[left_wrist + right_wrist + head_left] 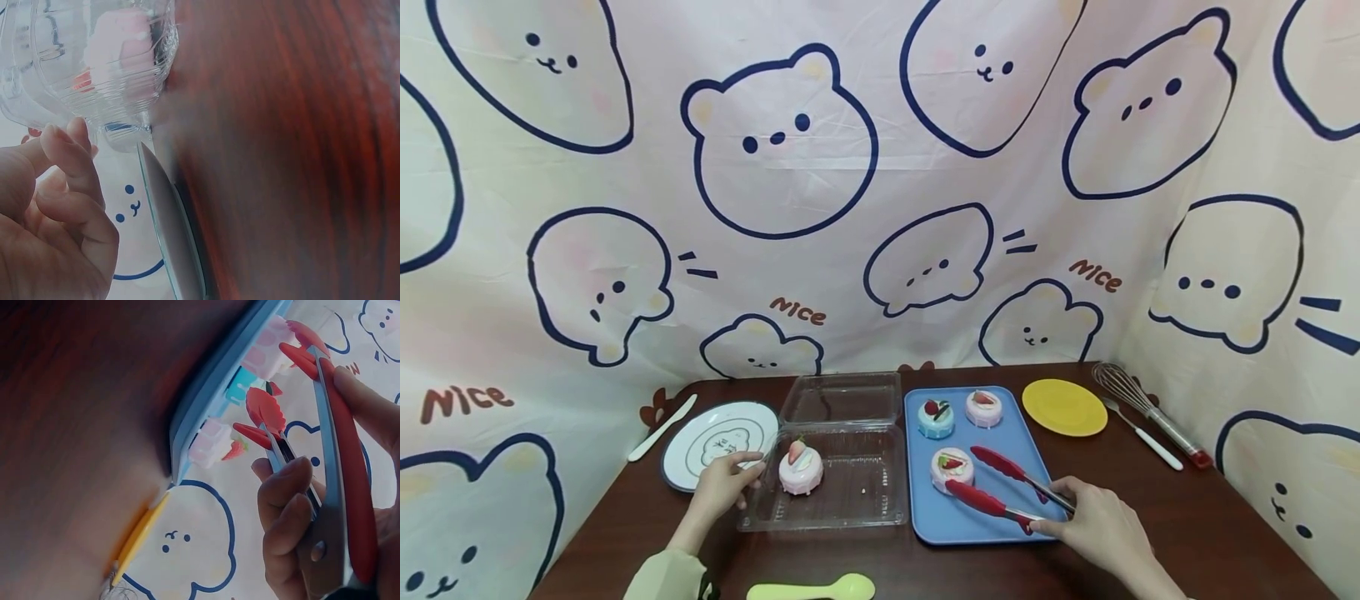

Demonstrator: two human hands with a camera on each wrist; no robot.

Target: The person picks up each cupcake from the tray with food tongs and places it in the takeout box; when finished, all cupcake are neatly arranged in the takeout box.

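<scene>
My right hand (pixel 1101 521) grips a pair of red-tipped metal tongs (pixel 334 469). The tongs' two red heads are spread apart over the blue tray (pixel 1007 521), on either side of a pink toy cake (pixel 951 468) with a strawberry slice on top. Behind it on the tray sit a blue cake (pixel 936 421) and another pink cake (pixel 983 408). At the left, my left hand (pixel 722 487) pinches the side rim of a clear plastic box (pixel 850 512), its lid (pixel 842 398) folded back. One pink strawberry cake (pixel 801 471) stands in the box's left part.
A white plate (pixel 681 450) and a white knife (pixel 662 427) lie at the left. Towards the right are a yellow plate (pixel 1065 407), a white-handled fork (pixel 1157 447) and a whisk (pixel 1150 408). A light green spoon (pixel 812 590) lies at the front edge.
</scene>
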